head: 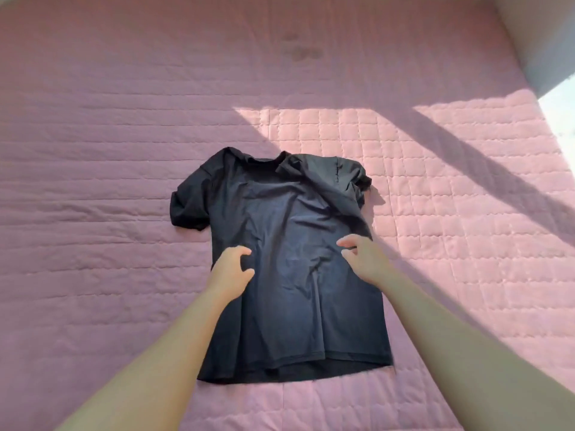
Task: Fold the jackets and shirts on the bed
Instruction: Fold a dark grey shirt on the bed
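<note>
We look down on a black T-shirt [292,290] spread out on a bed covered by a pink quilt [109,181], its collar [267,160] pointing away from us and its hem [295,368] nearest to us. The shirt lies near the middle of the bed, mostly flat through the body, with loose creases running down the front. The sleeve on our left [186,206] is spread outward with its cuff rolled under, while the shoulder on our right [339,175] is rumpled and folded over onto the chest. Both bare arms reach forward over the lower half of the garment. Our left hand [231,269] is at the shirt's left edge about waist height, fingers and thumb bent into a loose C with a gap between them and no cloth gathered inside. Our right hand [361,259] is over the right side at the same height, fingers spread and lightly bent, gripping nothing; we cannot tell whether either hand touches the fabric. A band of sunlight [357,135] crosses the quilt on the right, and a pale wall [535,32] shows in the far right corner
</note>
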